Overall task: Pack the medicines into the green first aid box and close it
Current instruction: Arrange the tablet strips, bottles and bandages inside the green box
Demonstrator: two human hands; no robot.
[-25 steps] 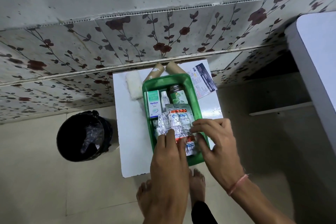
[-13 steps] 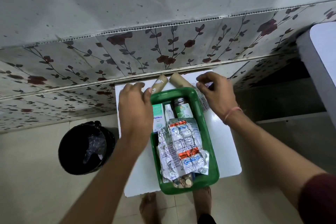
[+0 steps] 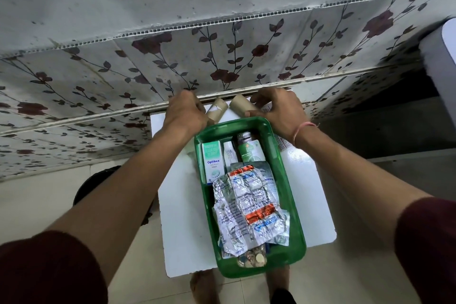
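Small white tabletop (image 3: 182, 217) at frame centre, far edge hard against the floral wall (image 3: 172, 64), with bare margin left and right of the green first aid box (image 3: 294, 207), whose near end overhangs the front edge. Open box, lower centre, packed with foil blister strips (image 3: 246, 207), an Optibex carton (image 3: 212, 162) and a green bottle (image 3: 249, 149). Beyond its far rim, at upper centre: left hand (image 3: 185, 112) curled beside one cardboard roll (image 3: 217, 112), right hand (image 3: 278, 111) with fingertips on the other roll (image 3: 243, 106); firmness of either hold impossible to tell.

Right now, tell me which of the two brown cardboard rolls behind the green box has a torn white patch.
The left brown cardboard roll, beside the left hand, has the white tear. The right brown cardboard roll, by the right hand, looks plain.
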